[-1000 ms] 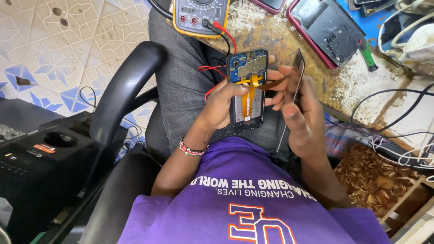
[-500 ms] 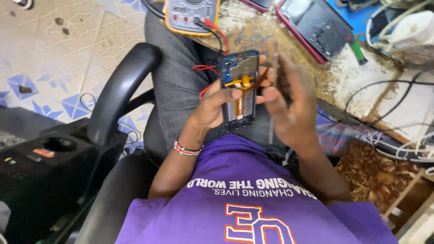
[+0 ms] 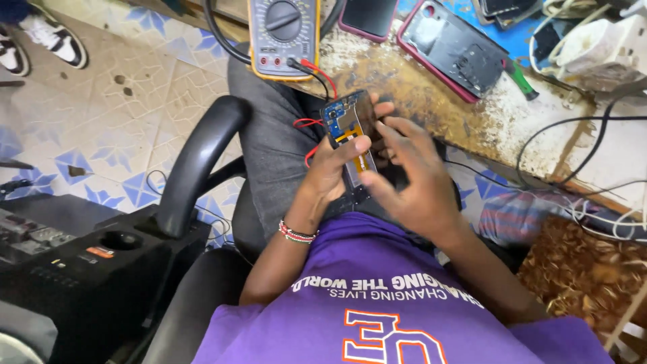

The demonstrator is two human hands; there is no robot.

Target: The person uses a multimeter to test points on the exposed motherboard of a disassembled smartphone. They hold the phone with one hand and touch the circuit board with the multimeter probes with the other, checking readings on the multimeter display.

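Observation:
My left hand (image 3: 330,168) grips an opened phone (image 3: 344,121) with no back cover, showing a blue board and an orange flex strip. It is held upright over my lap, just below the bench edge. My right hand (image 3: 414,178) covers the phone's right side with fingers spread and fingertips on its top edge. Whether anything sits under that palm is hidden. Red and black probe leads (image 3: 306,125) run from a yellow multimeter (image 3: 283,34) down behind the phone.
On the worn wooden bench (image 3: 431,108) lie a phone in a red case (image 3: 451,50), another dark phone (image 3: 367,15), a green-handled screwdriver (image 3: 522,81) and tangled cables (image 3: 593,135). A black chair armrest (image 3: 202,155) and a black box (image 3: 81,269) stand at my left.
The right hand, which held a thin dark panel beside the phone, has come across over the phone. The phone has tilted and shifted slightly; the view has dropped a little.

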